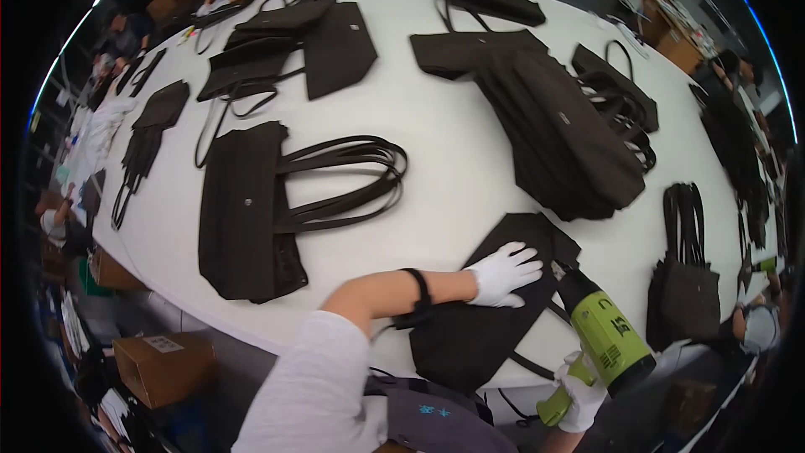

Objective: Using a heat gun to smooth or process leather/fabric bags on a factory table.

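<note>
My left hand (506,275), in a white glove, lies with spread fingers on a black fabric tote bag (456,340) at the near edge of the table. Closed around the handle of a green heat gun (607,330) is my gloved right hand (580,393). The gun's dark nozzle, with a metal tip, points at the side of the bag just right of my left fingers. A dark strap of the bag runs under the gun toward my right hand. Whether the tip touches the fabric I cannot tell.
Beyond my hands, a heap of black bags (560,132) covers the white table (434,176). To the left lies a stack of bags (242,214) with looped handles; another stack (684,302) is at right. Co-workers stand around the edge. A cardboard box (165,368) sits lower left.
</note>
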